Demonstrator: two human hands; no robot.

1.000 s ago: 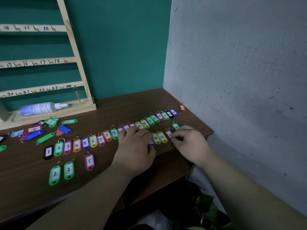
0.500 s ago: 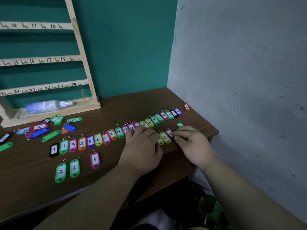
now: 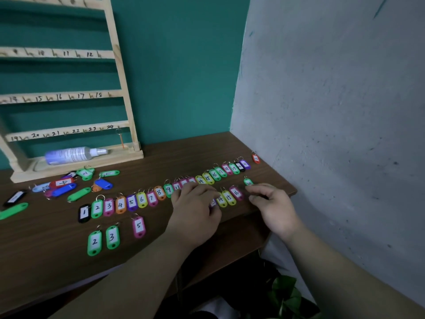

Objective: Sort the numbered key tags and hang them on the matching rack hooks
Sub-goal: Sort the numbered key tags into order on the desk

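Key tags (image 3: 142,199): numbered rows along table (image 3: 195,155), near side of rack (image 3: 119,65). My left hand (image 3: 195,210): fingers bent over mid-row, grip indeterminate. My right hand (image 3: 272,203): narrow, empty, right of tag 16 (image 3: 236,192). Risk: knuckles dragging neighbours, scrambling order.

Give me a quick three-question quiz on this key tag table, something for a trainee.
1. True or false: the spray bottle stands upright on the base of the rack.
2. Which colour is tag 1, at the left end of the long row? A green, B black, C orange.
3. Fill in: the pink tag in front, to the right of green tag 3, reads ___.
Key: 1 false, it lies on its side; 2 B; 3 five.
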